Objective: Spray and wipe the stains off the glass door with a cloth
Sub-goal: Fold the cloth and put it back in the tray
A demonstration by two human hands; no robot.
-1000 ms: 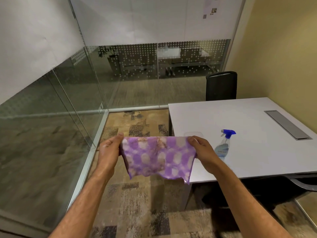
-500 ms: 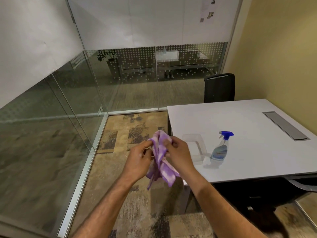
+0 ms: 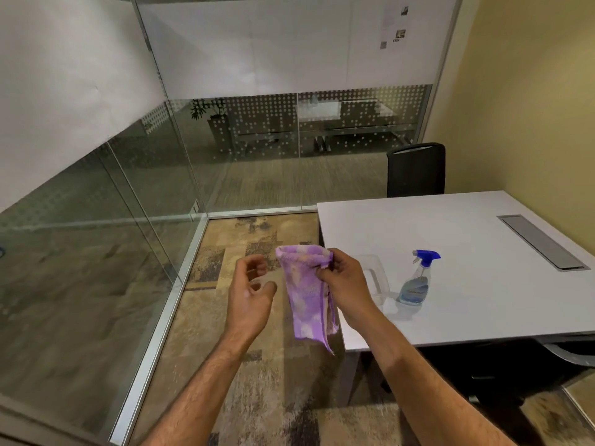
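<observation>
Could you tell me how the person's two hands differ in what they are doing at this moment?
The right hand is pinched shut on the folded purple cloth, which hangs from it; the left hand is open and empty, fingers curled, apart from the cloth. The right hand is by the table's edge, the left over the carpet. Both are bare and raised at similar height.

right hand [image 3: 346, 280] pinches folded purple cloth [image 3: 306, 294]; left hand [image 3: 249, 292] loose beside it.

Purple-and-white cloth [image 3: 306, 294], folded lengthwise, hanging limp, pinched at its top. Clear spray bottle [image 3: 417, 280] with blue trigger head, upright on the counter [image 3: 483, 284], part-filled with bluish liquid. Glass door [image 3: 96, 239] at left, frosted above, clear below.
</observation>
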